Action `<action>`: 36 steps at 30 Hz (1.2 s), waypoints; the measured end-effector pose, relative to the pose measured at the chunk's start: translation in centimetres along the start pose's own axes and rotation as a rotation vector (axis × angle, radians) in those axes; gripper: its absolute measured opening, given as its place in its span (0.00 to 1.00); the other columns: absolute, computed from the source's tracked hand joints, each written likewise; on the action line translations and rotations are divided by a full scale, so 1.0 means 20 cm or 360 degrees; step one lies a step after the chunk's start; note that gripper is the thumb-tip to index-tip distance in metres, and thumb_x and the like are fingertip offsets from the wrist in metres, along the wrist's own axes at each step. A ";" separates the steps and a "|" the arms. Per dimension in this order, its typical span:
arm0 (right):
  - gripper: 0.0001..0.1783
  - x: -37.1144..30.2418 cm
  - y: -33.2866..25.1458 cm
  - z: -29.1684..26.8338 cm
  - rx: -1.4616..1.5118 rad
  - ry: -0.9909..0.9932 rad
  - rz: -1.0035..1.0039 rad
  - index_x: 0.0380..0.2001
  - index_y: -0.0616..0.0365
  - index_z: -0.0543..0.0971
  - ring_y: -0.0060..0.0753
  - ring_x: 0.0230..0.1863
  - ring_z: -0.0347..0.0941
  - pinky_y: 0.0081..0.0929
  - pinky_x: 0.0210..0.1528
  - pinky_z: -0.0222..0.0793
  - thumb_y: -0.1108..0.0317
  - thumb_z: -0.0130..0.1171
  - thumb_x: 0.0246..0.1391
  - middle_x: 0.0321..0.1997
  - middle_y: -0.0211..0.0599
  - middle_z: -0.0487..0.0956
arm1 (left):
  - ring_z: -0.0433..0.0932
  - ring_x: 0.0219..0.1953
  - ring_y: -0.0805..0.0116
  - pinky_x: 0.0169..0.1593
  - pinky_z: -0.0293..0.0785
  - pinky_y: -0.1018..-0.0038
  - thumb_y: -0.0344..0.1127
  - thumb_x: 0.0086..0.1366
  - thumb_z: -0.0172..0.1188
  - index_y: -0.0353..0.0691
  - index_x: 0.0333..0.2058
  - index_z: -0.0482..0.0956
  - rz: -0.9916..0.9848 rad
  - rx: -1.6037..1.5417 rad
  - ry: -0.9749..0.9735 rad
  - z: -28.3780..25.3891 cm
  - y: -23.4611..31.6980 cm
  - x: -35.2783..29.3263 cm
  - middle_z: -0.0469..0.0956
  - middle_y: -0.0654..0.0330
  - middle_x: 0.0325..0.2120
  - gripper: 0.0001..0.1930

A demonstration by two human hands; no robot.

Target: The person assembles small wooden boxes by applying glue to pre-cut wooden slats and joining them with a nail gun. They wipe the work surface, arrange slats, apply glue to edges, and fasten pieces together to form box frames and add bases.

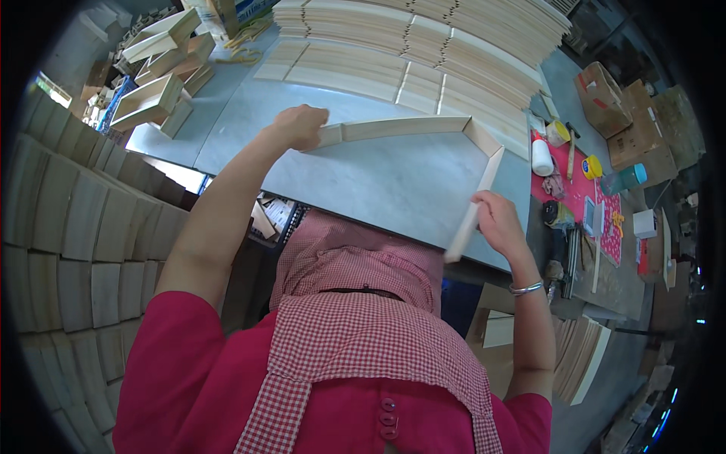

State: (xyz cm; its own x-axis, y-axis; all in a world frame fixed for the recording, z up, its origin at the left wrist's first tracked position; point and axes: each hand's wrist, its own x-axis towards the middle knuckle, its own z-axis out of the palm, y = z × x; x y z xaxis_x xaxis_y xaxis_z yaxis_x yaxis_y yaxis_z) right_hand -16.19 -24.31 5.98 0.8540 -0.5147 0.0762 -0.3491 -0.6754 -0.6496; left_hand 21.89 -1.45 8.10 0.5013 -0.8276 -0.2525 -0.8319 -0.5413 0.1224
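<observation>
A pale wooden strip, bent at grooved corners into several joined segments, stands on edge over the grey-white tabletop. At its left end my left hand is closed around the wood, fingers mostly hidden behind the wrist. My right hand pinches the segment on the right, whose free end points toward me past the table's front edge. Between the two hands the strip makes an open angular shape, with a corner at the far right.
Tall stacks of flat wooden strips line the table's back. Small wooden boxes are piled at the far left. On the right, a white bottle, a hammer and a teal-lidded jar lie near a cardboard box.
</observation>
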 end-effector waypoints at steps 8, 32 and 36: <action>0.15 0.06 -0.38 0.25 -0.0369 -0.0280 -0.0188 0.42 0.61 0.81 0.53 0.40 0.78 0.44 0.44 0.76 0.69 0.67 0.50 0.40 0.48 0.78 | 0.83 0.43 0.45 0.45 0.79 0.57 0.29 0.57 0.55 0.45 0.65 0.67 0.0130 -0.0399 0.0013 0.15 0.03 -0.04 0.83 0.42 0.38 0.33; 0.15 0.20 -0.38 0.57 -0.0388 0.0319 -0.0664 0.31 0.53 0.80 0.38 0.38 0.78 0.37 0.38 0.66 0.60 0.75 0.46 0.34 0.30 0.80 | 0.74 0.40 0.69 0.47 0.81 0.74 0.26 0.51 0.77 0.53 0.76 0.48 0.0398 -0.2063 -0.0194 0.40 0.07 -0.30 0.58 0.47 0.69 0.59; 0.15 0.21 -0.38 0.57 -0.0385 0.0295 -0.0698 0.31 0.53 0.80 0.38 0.37 0.77 0.36 0.38 0.65 0.60 0.75 0.46 0.34 0.30 0.80 | 0.75 0.40 0.68 0.47 0.82 0.74 0.21 0.48 0.76 0.51 0.75 0.53 0.0559 -0.1724 0.0145 0.42 0.10 -0.29 0.57 0.52 0.71 0.57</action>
State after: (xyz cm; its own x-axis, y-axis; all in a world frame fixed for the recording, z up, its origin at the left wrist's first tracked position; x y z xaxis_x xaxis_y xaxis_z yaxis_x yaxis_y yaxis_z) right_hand -5.62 -15.22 2.67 0.8649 -0.2265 0.4479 -0.0724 -0.9394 -0.3352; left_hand 15.34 3.59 1.67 0.3336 -0.9424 0.0244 -0.3092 -0.0849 0.9472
